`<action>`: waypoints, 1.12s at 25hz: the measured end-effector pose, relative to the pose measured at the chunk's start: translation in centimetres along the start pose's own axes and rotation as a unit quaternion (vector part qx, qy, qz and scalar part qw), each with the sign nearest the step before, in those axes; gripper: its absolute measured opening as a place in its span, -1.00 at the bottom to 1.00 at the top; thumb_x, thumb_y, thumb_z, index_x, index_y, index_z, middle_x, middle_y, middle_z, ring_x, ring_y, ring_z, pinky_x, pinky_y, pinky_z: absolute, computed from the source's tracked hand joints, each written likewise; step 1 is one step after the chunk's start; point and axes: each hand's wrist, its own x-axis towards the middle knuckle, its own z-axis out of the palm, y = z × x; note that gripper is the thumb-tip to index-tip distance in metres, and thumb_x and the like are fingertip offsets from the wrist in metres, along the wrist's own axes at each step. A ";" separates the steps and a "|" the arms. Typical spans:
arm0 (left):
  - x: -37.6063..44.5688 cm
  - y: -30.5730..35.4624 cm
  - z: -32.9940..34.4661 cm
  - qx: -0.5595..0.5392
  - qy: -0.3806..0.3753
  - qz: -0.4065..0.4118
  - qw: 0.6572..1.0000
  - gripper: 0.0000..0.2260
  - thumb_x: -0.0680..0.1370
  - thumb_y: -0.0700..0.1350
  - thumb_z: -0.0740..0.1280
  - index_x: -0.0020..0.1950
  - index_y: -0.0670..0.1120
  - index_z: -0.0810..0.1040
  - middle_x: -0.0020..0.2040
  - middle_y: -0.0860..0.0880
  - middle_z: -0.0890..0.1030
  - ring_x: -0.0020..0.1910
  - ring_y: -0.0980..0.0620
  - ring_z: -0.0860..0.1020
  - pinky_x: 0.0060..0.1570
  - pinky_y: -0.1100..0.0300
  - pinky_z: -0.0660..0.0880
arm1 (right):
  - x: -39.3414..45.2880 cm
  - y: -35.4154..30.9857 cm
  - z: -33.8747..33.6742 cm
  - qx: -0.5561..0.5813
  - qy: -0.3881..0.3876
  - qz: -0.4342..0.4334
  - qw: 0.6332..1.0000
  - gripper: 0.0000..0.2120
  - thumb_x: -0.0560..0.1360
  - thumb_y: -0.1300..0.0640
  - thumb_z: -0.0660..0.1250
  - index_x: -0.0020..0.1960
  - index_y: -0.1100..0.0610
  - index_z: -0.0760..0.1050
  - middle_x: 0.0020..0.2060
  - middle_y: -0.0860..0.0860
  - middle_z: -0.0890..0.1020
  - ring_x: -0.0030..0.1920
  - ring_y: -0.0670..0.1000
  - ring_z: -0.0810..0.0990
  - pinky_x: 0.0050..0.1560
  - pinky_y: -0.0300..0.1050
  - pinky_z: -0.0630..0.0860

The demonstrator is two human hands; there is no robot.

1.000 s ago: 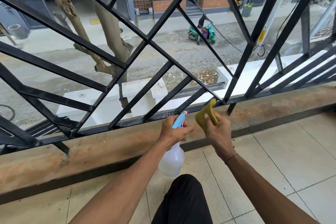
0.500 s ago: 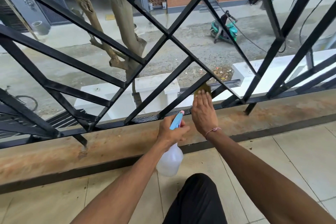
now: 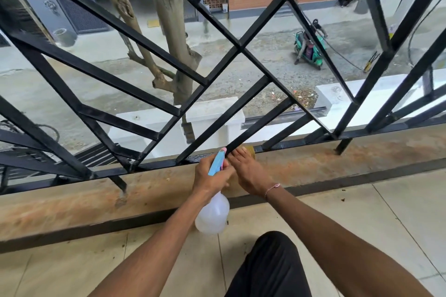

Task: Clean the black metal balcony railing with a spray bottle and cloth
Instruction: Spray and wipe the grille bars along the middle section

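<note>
Left hand (image 3: 212,176) wrapped round the neck of the translucent white spray bottle with blue trigger (image 3: 213,212), nozzle up near the bottom rail of the black metal diamond-pattern balcony railing (image 3: 241,48). Right hand (image 3: 248,171), fingers flat and straight, pressing the mustard-yellow cloth (image 3: 251,149) onto that rail above the rusty concrete ledge (image 3: 337,159). Pink bracelet (image 3: 272,188) on the right wrist.

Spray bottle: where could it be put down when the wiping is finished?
Bare tile floor lies right of the black-clad knee, and more left of the left forearm. The rusty ledge under the railing is also bare at far left and right. It is crowded mid-ledge, where the left hand grips the spray bottle and the right hand presses the yellow cloth.
</note>
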 end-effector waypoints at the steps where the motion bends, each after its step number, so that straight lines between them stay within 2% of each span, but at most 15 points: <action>1: 0.0 0.1 0.0 0.001 -0.003 -0.001 1.000 -0.94 0.54 -0.18 0.46 -0.09 -0.12 0.61 -0.29 0.00 0.55 -0.34 0.10 0.55 -0.33 0.20 0.60 | -0.5 0.5 -0.4 -0.038 -0.027 -0.019 0.999 -0.33 0.59 0.36 0.13 0.63 0.16 -0.03 0.58 0.04 -0.09 0.58 0.01 -0.21 0.53 -0.06 -0.31; 3: -0.2 0.3 0.2 0.007 -0.012 0.001 1.000 -0.95 0.55 -0.18 0.46 -0.05 -0.13 0.61 -0.26 -0.01 0.56 -0.31 0.09 0.56 -0.33 0.22 0.60 | -1.2 1.3 -2.0 -0.113 -0.075 -0.044 0.990 -0.29 0.62 0.40 0.09 0.63 0.14 -0.19 0.53 0.02 -0.24 0.54 -0.02 -0.29 0.47 -0.08 -0.28; 5: -0.2 0.8 0.5 0.014 -0.031 0.011 0.999 -0.95 0.54 -0.20 0.45 -0.06 -0.12 0.60 -0.25 -0.02 0.55 -0.29 0.09 0.56 -0.29 0.16 0.65 | -2.1 2.1 -3.6 -0.179 -0.087 -0.065 0.978 -0.29 0.64 0.39 0.10 0.62 0.17 -0.24 0.58 0.10 -0.21 0.60 0.09 -0.20 0.56 0.00 -0.11; 8: -0.1 1.3 1.5 0.019 -0.054 0.023 0.998 -0.94 0.53 -0.21 0.46 -0.06 -0.13 0.61 -0.25 -0.03 0.55 -0.28 0.06 0.57 -0.19 0.00 0.71 | -3.6 5.1 -4.8 -0.277 -0.087 -0.074 0.954 -0.42 0.66 0.30 0.04 0.60 0.33 -0.12 0.59 0.30 0.02 0.60 0.26 0.03 0.57 0.15 0.01; 11: -0.2 1.7 2.9 0.030 -0.071 0.039 0.996 -0.93 0.52 -0.21 0.47 -0.06 -0.13 0.60 -0.23 -0.04 0.55 -0.27 0.04 0.58 -0.19 -0.05 0.71 | -5.0 6.5 -6.4 -0.417 -0.070 -0.095 0.901 -0.50 0.65 0.25 -0.07 0.54 0.44 0.06 0.51 0.40 0.22 0.51 0.36 0.23 0.53 0.26 0.16; 12: -0.3 1.9 3.3 0.034 -0.078 0.043 0.995 -0.93 0.51 -0.21 0.46 -0.07 -0.12 0.60 -0.23 -0.05 0.55 -0.27 0.03 0.58 -0.19 -0.04 0.71 | -5.2 6.8 -6.7 -0.447 -0.072 -0.096 0.886 -0.49 0.63 0.28 -0.12 0.53 0.47 0.08 0.49 0.42 0.24 0.49 0.38 0.26 0.51 0.27 0.20; 15: -0.4 2.4 4.3 0.028 -0.090 0.045 0.995 -0.91 0.50 -0.20 0.47 -0.13 -0.07 0.58 -0.23 -0.04 0.55 -0.25 0.02 0.58 -0.19 -0.04 0.71 | -5.6 8.1 -9.0 -0.473 -0.040 -0.048 0.879 -0.45 0.56 0.33 -0.17 0.52 0.52 0.01 0.46 0.48 0.21 0.47 0.40 0.25 0.50 0.26 0.22; 18: -0.5 2.6 5.2 0.022 -0.105 0.042 0.993 -0.92 0.50 -0.21 0.48 -0.11 -0.11 0.60 -0.22 -0.04 0.55 -0.25 0.03 0.59 -0.24 0.07 0.69 | -5.7 9.8 -10.8 -0.481 -0.007 0.022 0.876 -0.48 0.63 0.29 -0.07 0.52 0.51 -0.01 0.46 0.47 0.21 0.47 0.38 0.25 0.48 0.19 0.27; 21: -0.6 2.9 5.9 0.012 -0.126 0.037 0.991 -0.92 0.50 -0.23 0.48 -0.11 -0.10 0.61 -0.20 -0.03 0.57 -0.23 0.02 0.61 -0.25 0.09 0.69 | -6.3 9.1 -10.4 -0.480 -0.009 0.072 0.874 -0.48 0.63 0.28 -0.11 0.51 0.53 -0.02 0.48 0.50 0.15 0.51 0.40 0.18 0.51 0.23 0.22; 24: -0.4 2.9 6.8 0.019 -0.142 0.024 0.989 -0.90 0.50 -0.22 0.49 -0.12 -0.07 0.61 -0.15 -0.08 0.61 -0.20 0.00 0.64 -0.25 0.10 0.68 | -8.0 8.0 -8.9 -0.408 -0.002 0.053 0.911 -0.48 0.61 0.28 -0.12 0.53 0.50 0.02 0.49 0.47 0.15 0.53 0.40 0.17 0.53 0.28 0.18; 26: -0.3 2.7 7.5 0.039 -0.140 0.029 0.989 -0.94 0.49 -0.20 0.48 -0.11 -0.09 0.63 -0.12 -0.18 0.64 -0.21 -0.05 0.66 -0.23 0.04 0.70 | -9.7 7.3 -7.8 -0.302 0.027 0.063 0.951 -0.46 0.60 0.28 0.05 0.54 0.42 0.11 0.50 0.40 0.24 0.49 0.35 0.30 0.47 0.23 0.32; 28: -0.3 2.9 8.4 0.063 -0.134 0.040 0.988 -0.95 0.49 -0.18 0.48 -0.13 -0.10 0.62 -0.18 -0.18 0.63 -0.27 -0.02 0.63 -0.28 0.08 0.67 | -11.3 6.9 -6.6 -0.144 0.076 0.136 0.977 -0.45 0.53 0.29 0.24 0.50 0.32 0.26 0.39 0.31 0.44 0.23 0.26 0.58 0.18 0.14 0.60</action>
